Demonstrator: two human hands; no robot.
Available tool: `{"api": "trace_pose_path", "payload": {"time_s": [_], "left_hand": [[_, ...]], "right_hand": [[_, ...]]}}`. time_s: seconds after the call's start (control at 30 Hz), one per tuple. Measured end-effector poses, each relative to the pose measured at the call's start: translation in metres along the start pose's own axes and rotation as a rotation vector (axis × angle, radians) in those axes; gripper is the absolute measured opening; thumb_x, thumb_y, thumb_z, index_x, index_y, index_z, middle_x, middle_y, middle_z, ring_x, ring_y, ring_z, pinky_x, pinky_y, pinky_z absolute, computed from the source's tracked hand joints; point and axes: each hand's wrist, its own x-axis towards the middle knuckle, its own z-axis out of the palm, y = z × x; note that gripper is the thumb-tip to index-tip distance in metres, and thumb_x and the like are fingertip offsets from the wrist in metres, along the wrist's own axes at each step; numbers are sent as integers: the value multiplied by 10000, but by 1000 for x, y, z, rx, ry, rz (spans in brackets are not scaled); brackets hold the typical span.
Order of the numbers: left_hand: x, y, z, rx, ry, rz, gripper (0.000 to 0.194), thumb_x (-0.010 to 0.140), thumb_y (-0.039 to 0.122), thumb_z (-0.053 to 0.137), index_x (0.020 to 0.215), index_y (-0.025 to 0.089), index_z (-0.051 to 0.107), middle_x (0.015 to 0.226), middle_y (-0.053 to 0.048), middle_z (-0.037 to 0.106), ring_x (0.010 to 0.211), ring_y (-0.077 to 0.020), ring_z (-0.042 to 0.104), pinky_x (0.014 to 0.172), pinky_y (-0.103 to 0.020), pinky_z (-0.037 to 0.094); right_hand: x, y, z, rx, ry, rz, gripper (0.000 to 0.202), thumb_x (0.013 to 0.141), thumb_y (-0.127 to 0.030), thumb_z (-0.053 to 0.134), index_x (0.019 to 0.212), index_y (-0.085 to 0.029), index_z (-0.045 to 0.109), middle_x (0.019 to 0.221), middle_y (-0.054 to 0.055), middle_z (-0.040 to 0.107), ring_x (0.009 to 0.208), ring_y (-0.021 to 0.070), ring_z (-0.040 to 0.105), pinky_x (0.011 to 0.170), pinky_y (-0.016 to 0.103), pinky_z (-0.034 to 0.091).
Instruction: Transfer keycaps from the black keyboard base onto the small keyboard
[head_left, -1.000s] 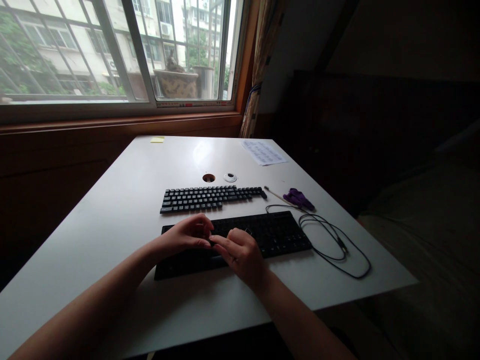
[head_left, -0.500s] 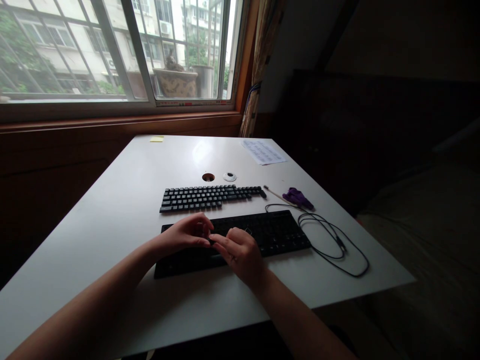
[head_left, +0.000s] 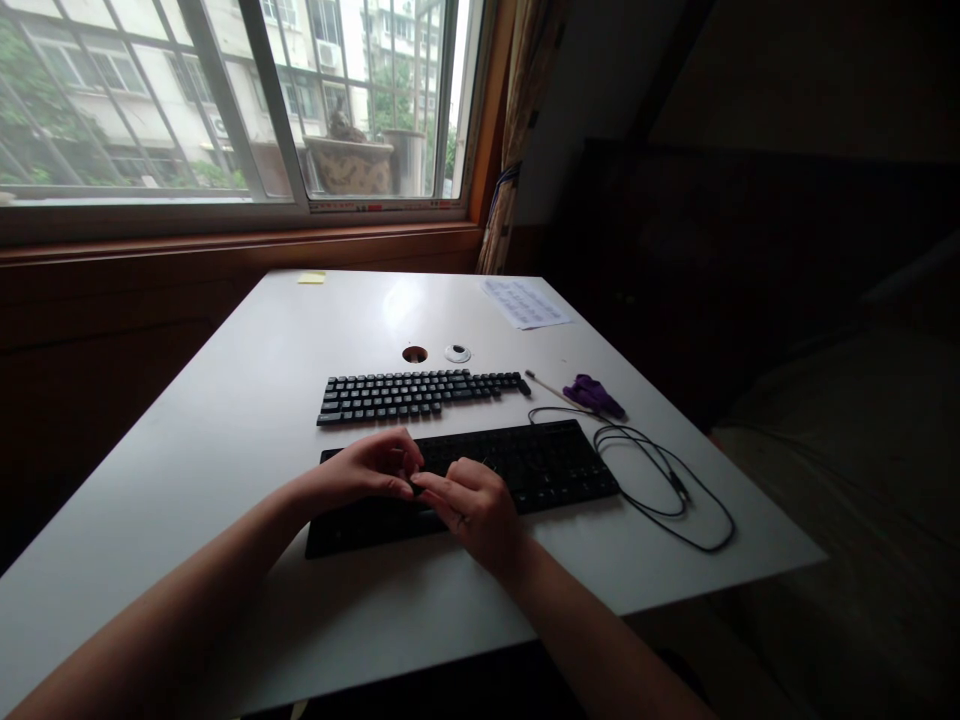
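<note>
My left hand [head_left: 379,464] is above the left half of a black keyboard [head_left: 559,462], thumb and fingers closed in a pinch. Between its fingertips is a small black keycap [head_left: 416,488], mostly covered. My right hand [head_left: 484,510] meets the left one there, its fingers bent and its fingertips pressed to the same keycap. The keyboard lies slightly tilted on the table, and many of its keys look to be off, though the dark surface makes this hard to see. Just behind it, loose black keycaps [head_left: 386,396] stand in keyboard-like rows.
A black cable [head_left: 660,480] lies coiled on the white table [head_left: 187,440] at the right. Near it are a purple cloth [head_left: 592,396] and a thin stick-like brush [head_left: 551,388]. Farther back are a cable hole [head_left: 415,354], its white cover [head_left: 457,353], printed paper [head_left: 529,304] and yellow notes [head_left: 311,278].
Both hands stay together over the keyboard, with only a slight shift of the fingers around the keycap. The view has moved a little; the table items lie as before.
</note>
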Motion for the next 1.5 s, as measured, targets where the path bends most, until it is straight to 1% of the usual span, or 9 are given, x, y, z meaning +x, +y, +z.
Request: {"api": "trace_pose_path", "payload": {"time_s": [0.23,0.43,0.57,0.8,1.07,1.3,1.5], "left_hand": [[-1,-2,-2,8,0,-38,310,744,181,788,979,147,589,885,-12,555,795,-124,528,684,-235,422],[-3,0,-1,29,-2,-31,300,754,188,782,983,149,592,857,-4,548,751,-106,494,648,-217,397],[-3,0,-2,83,7,-26,307,754,205,783,995,151,601,811,8,531,720,-100,466,616,-207,376],[-3,-3,-4,108,12,-23,321,748,228,789,1000,156,603,786,20,495,712,-101,431,604,-211,353],[-3,-1,-4,156,8,-8,313,751,244,788,989,150,607,790,16,484,710,-104,420,600,-216,344],[-4,1,-3,154,4,-13,309,758,252,783,984,142,603,796,11,476,715,-108,418,597,-217,337],[-3,-1,-3,145,-6,-14,311,759,257,782,984,137,604,811,5,482,717,-106,427,599,-223,343]], "right_hand": [[-2,0,1,-23,-20,0,243,964,-299,546,1098,-205,726,683,14,549,680,145,498,636,276,399],[-1,-1,1,-51,-20,-8,240,965,-297,542,1096,-207,722,684,13,552,674,146,500,641,280,394],[0,-2,1,-57,-22,-2,239,966,-298,539,1103,-212,715,696,13,561,678,146,501,644,279,396],[-3,-2,1,-79,-51,5,240,966,-302,540,1118,-221,708,707,14,566,694,148,512,657,282,402],[-1,-5,1,-105,-29,-14,234,962,-303,549,1106,-216,712,689,12,563,679,150,504,651,287,395],[-1,-6,0,-128,-54,-16,245,963,-304,547,1132,-217,700,704,17,579,690,154,512,653,291,393],[-3,-5,1,-133,-55,-19,248,964,-304,545,1144,-224,695,710,20,591,694,154,514,668,296,400]]}}
